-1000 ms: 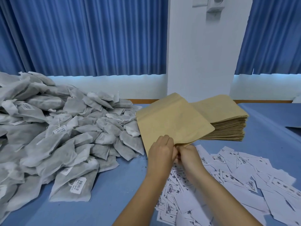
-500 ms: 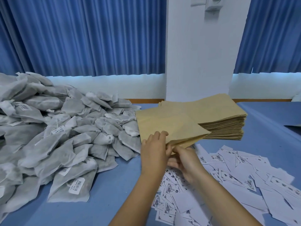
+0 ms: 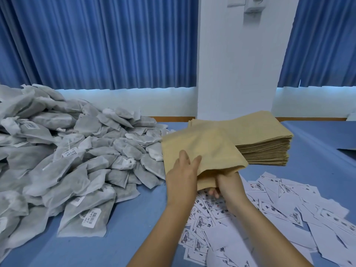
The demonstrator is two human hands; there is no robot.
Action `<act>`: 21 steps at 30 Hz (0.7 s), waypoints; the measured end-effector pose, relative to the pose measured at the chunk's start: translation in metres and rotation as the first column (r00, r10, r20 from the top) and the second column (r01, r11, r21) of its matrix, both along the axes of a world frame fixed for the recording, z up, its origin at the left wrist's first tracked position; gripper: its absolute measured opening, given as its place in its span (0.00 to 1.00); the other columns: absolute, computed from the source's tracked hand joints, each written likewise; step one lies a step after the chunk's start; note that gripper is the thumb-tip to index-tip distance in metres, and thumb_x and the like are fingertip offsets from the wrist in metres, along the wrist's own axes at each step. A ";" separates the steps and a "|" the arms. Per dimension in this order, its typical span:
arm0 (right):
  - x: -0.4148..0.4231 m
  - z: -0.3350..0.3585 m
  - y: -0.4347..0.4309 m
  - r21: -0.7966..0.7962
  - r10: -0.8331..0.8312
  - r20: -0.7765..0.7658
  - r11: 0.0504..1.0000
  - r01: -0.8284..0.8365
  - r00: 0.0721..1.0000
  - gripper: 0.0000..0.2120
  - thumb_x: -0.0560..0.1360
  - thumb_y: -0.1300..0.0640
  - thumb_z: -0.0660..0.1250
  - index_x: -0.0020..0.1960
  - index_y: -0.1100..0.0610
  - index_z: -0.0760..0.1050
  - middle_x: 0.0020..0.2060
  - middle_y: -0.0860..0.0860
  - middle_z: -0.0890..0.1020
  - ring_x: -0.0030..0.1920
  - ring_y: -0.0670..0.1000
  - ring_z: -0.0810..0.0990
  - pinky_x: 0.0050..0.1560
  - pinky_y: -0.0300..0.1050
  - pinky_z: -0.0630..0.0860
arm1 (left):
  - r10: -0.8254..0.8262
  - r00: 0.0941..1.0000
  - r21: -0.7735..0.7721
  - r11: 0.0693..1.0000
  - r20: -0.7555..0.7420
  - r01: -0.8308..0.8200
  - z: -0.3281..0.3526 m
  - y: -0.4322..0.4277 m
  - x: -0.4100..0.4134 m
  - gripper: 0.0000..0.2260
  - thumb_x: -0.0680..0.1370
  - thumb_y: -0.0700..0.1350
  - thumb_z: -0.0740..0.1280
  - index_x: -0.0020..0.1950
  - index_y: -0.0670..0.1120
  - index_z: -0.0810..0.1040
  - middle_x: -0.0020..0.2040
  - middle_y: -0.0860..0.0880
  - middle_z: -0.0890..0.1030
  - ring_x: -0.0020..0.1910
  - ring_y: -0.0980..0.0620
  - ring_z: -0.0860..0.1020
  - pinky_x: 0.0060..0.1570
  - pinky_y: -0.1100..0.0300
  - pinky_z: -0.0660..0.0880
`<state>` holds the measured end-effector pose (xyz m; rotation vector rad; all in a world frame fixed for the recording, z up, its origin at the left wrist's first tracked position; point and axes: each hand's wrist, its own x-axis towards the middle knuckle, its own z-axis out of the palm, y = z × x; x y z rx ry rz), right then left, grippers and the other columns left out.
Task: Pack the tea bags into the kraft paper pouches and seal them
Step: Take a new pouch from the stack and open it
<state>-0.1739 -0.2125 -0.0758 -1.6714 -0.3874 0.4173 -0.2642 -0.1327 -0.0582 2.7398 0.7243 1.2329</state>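
**Tan kraft paper pouch [image 3: 202,149] held beside its stack, mouth toward the person**

One pouch is held up, overlapping the near left corner of the thick stack of flat kraft pouches [image 3: 264,143]. Its near edge sags open toward the person, probably so the mouth can be parted for filling. The left hand [image 3: 183,176] lies on the upper face, its fingers [image 3: 185,157] straight and a little spread, steadying the panel; its thumb is hidden. The right hand [image 3: 229,187] reaches under that near edge. Most of it is covered by paper, and the fingers [image 3: 212,192] that show curl beneath the lower lip, apparently gripping it.

Counts: one pouch in hand, one stack, two hands. The heap of grey mesh tea bags [image 3: 77,151], left of the stack, holds dozens, too many to count. The white printed paper slips [image 3: 279,207], scattered in front of the stack, are likewise too many to count. No tea bag is in the pouch yet, as far as I can judge.
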 end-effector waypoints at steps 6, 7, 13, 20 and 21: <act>0.000 -0.004 0.001 0.174 -0.006 -0.233 0.984 0.048 0.972 0.05 0.76 0.55 0.67 0.47 0.54 0.81 0.26 0.58 0.78 0.18 0.51 0.69 0.19 0.35 0.62 | -0.130 0.930 -0.087 0.982 0.343 0.169 0.009 0.012 -0.013 0.37 0.52 0.22 0.61 0.57 0.45 0.82 0.61 0.44 0.78 0.41 0.44 0.80 0.29 0.58 0.72; 0.000 -0.004 0.002 0.215 -0.007 -0.255 0.975 0.064 0.967 0.05 0.74 0.54 0.70 0.48 0.53 0.82 0.28 0.57 0.78 0.19 0.52 0.69 0.19 0.35 0.61 | -0.193 0.921 -0.010 0.978 0.339 0.209 0.007 0.012 -0.014 0.36 0.53 0.22 0.61 0.56 0.43 0.82 0.60 0.44 0.79 0.45 0.44 0.81 0.33 0.57 0.74; 0.003 -0.001 -0.008 0.185 -0.145 -0.121 0.969 0.166 0.982 0.09 0.77 0.62 0.58 0.41 0.60 0.74 0.19 0.55 0.71 0.15 0.52 0.67 0.18 0.39 0.67 | -0.399 0.866 0.025 0.911 0.301 0.411 0.001 0.016 -0.005 0.32 0.53 0.24 0.58 0.52 0.41 0.84 0.56 0.47 0.82 0.51 0.47 0.81 0.52 0.54 0.78; -0.004 0.001 -0.006 0.114 -0.100 -0.143 0.987 0.117 0.985 0.13 0.75 0.70 0.51 0.47 0.65 0.74 0.24 0.63 0.78 0.17 0.50 0.63 0.26 0.40 0.65 | -0.343 0.809 -0.258 0.825 0.478 0.502 -0.006 0.030 -0.003 0.31 0.61 0.26 0.56 0.60 0.42 0.79 0.64 0.49 0.75 0.60 0.65 0.71 0.61 0.72 0.66; -0.003 0.002 -0.007 0.127 -0.110 -0.182 0.983 0.134 0.977 0.13 0.73 0.71 0.49 0.46 0.67 0.72 0.24 0.63 0.78 0.17 0.50 0.62 0.28 0.41 0.64 | -0.420 0.807 -0.277 0.786 0.415 0.553 -0.008 0.030 -0.002 0.28 0.67 0.29 0.59 0.65 0.44 0.75 0.69 0.49 0.70 0.61 0.67 0.69 0.59 0.72 0.66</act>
